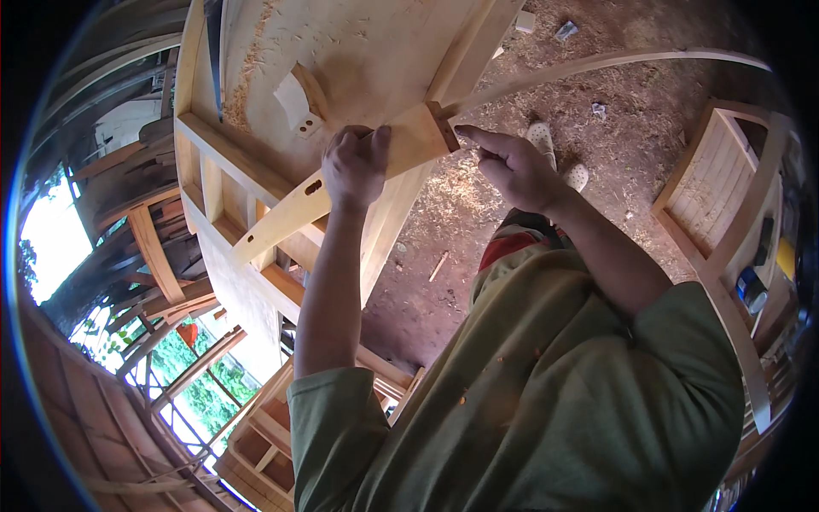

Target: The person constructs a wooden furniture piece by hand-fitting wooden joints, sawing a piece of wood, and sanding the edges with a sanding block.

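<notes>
The slotted board (414,143) is being clasped by the left hand (352,166); its end, right of that grip, is seemingly being checked by the right hand (517,169), whose hold cannot be told. Steady support is being called for by any next move.

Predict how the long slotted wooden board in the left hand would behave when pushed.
The board would probably stay stiff: it looks solid and straight, without sag. Its broad flat face suggests sliding rather than rolling. The slots might weaken it slightly there.
</notes>
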{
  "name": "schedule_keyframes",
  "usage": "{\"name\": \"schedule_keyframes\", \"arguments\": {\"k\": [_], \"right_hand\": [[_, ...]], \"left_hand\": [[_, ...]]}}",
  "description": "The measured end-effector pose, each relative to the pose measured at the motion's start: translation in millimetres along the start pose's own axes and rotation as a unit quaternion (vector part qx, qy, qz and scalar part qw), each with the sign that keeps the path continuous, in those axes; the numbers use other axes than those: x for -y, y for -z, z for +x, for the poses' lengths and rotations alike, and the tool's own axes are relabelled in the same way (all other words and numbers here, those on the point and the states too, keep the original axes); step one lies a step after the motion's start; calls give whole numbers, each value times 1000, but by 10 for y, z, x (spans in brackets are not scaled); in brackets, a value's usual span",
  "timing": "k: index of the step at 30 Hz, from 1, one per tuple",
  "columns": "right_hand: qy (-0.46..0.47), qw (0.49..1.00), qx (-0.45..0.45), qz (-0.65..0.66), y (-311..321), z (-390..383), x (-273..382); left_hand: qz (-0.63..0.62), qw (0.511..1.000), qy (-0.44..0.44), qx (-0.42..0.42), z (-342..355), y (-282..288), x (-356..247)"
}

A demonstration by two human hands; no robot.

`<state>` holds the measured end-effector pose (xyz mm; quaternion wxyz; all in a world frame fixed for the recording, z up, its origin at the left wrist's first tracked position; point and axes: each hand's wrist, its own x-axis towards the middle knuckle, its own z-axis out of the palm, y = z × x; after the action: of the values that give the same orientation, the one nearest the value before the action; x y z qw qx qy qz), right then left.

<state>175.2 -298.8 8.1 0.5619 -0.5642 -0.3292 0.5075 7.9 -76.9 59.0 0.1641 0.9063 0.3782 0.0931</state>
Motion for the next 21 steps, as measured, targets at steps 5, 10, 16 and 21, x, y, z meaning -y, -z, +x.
{"name": "schedule_keyframes", "arguments": {"k": [5,10,16,21], "right_hand": [[18,1000,-8,-18,-87,60,-56],[117,977,-70,-167,-198,47,32],[16,929,-9,-370,-250,-20,347],[-32,906,35,-420,-288,18,337]], "left_hand": [[0,1000,-19,-9,5,1,5],[0,1000,-16,-13,-4,7,-8],[24,999,-42,-17,-7,-10,32],[20,998,-46,-24,1,-34,43]]}}
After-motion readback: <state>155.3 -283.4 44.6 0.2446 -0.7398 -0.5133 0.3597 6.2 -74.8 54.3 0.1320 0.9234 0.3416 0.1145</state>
